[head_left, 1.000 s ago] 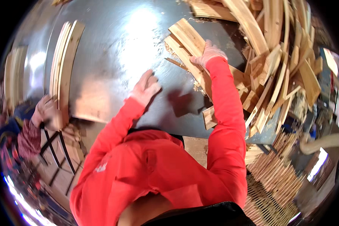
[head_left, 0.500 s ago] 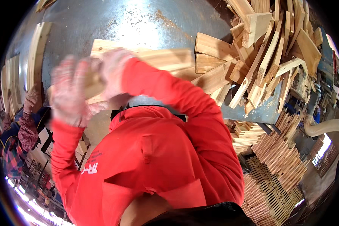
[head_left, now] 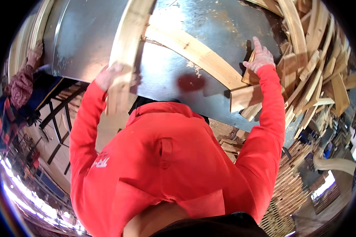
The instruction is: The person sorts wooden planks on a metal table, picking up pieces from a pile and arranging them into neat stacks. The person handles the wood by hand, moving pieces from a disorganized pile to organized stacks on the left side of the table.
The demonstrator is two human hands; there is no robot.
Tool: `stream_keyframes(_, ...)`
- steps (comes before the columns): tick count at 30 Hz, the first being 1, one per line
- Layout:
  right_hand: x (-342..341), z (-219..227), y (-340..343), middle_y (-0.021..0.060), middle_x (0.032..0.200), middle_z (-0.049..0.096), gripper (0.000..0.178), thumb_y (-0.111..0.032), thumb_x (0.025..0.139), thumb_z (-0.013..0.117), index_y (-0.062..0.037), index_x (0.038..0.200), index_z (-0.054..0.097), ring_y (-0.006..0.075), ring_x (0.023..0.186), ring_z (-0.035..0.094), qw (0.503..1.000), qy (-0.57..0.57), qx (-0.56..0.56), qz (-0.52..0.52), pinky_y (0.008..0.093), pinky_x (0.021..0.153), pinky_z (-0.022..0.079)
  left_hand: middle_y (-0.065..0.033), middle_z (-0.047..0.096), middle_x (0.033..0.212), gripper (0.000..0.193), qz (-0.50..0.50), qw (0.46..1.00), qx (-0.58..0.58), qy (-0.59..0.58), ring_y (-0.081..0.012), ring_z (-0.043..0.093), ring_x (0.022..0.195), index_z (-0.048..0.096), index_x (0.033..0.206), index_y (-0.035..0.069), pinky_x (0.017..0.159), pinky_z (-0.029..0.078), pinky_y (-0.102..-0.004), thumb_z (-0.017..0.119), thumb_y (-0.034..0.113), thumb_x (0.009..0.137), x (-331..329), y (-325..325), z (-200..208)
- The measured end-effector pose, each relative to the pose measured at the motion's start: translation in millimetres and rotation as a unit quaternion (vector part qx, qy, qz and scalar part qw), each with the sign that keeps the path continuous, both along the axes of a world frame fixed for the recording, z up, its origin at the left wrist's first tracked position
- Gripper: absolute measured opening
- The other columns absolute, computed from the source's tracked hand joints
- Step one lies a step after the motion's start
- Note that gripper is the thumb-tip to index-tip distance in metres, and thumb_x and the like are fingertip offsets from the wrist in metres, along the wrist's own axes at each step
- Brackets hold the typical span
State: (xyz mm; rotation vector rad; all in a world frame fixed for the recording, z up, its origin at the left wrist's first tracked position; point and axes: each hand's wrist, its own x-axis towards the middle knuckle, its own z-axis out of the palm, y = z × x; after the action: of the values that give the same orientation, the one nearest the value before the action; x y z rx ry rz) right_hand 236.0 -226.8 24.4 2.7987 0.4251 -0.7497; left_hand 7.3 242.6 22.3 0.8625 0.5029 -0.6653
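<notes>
My gloved left hand [head_left: 110, 75] is closed around the left edge of a long pale wooden board [head_left: 130, 35], near its close end. That board stretches away from me over the metal tabletop [head_left: 158, 75], and its near end juts past the table's edge. My right hand [head_left: 261, 57], gloved too, is open with fingers apart, beside the wood pile and above a short wood block [head_left: 249, 76]. Between my hands a second board [head_left: 197, 49] lies slantwise on the tabletop. Its right end reaches a short offcut [head_left: 245, 98] under my right forearm.
A jumbled heap of wood pieces [head_left: 320, 75] fills the right side of the table. At the far left, another person's hand [head_left: 35, 55] touches long boards [head_left: 27, 35]. Stacked wood strips [head_left: 290, 177] stand low on the right. Sawdust [head_left: 195, 69] dots the metal.
My hands, close together at the left before, are now wide apart. The right has swung over to the wood pile. A long board now points away from me in my left hand.
</notes>
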Motion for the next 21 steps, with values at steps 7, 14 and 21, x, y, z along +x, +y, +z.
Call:
stream_keyframes(7, -95, 88, 243, 0.0144, 0.072, 0.060, 0.031, -0.019, 0.076, 0.059, 0.0002, 0.100, 0.058, 0.0317, 0.068, 0.060, 0.831, -0.047, 0.404, 0.380, 0.0436, 0.066, 0.050, -0.0262, 0.060, 0.116, 0.089, 0.047, 0.958, -0.281, -0.019, -0.0428, 0.062, 0.102, 0.044, 0.132, -0.003, 0.092, 0.048, -0.0596, 0.069, 0.061, 0.076, 21, -8, -42)
stream_keyframes(14, -178, 60, 364, 0.0095, 0.121, 0.060, 0.059, -0.041, 0.079, 0.057, -0.0100, 0.129, 0.050, 0.0311, 0.113, 0.057, 0.645, -0.067, 0.535, 0.541, 0.0578, 0.109, 0.025, -0.0215, 0.061, 0.113, 0.084, -0.020, 0.983, -0.158, -0.095, -0.0357, 0.065, 0.096, 0.044, 0.133, -0.001, 0.089, 0.051, -0.0488, 0.069, 0.057, 0.078, 4, 46, -14)
stream_keyframes(21, -118, 44, 259, 0.0225, 0.129, 0.049, 0.098, -0.048, 0.053, 0.082, -0.0006, 0.131, 0.045, 0.0384, 0.121, 0.045, 0.877, -0.150, 0.453, 0.050, 0.0457, 0.105, 0.035, -0.0168, 0.063, 0.110, 0.079, -0.049, 0.986, -0.044, -0.156, -0.0286, 0.067, 0.090, 0.043, 0.134, 0.000, 0.085, 0.055, -0.0380, 0.069, 0.052, 0.080, -3, 72, -18)
